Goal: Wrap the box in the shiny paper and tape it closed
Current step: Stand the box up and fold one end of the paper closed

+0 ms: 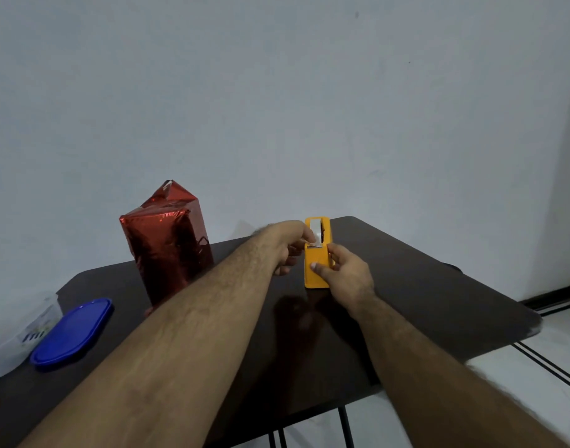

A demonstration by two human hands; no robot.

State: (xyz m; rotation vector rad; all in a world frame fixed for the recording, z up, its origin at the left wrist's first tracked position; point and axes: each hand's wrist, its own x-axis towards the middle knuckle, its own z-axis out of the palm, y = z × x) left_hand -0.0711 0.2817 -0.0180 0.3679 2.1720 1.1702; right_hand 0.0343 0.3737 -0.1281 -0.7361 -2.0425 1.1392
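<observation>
Box (167, 240) paper: glossy red foil, creased; table (422, 286) dark, glossy.

On the table (422, 286) — wrapped box (167, 240) left of the tape dispenser (316, 270), lid (72, 334) and tub (15, 337) nearer left.

box (167, 240): lower corner hidden behind left forearm | clear tub (17, 337): cut off by left frame edge, print too blurred to read | surface (422, 305): near edge out of frame | left hand (285, 245): fingertips hidden against dispenser (316, 270)

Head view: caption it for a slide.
Both hands, left and right, work the yellow tape dispenser beside the red-wrapped box.
</observation>
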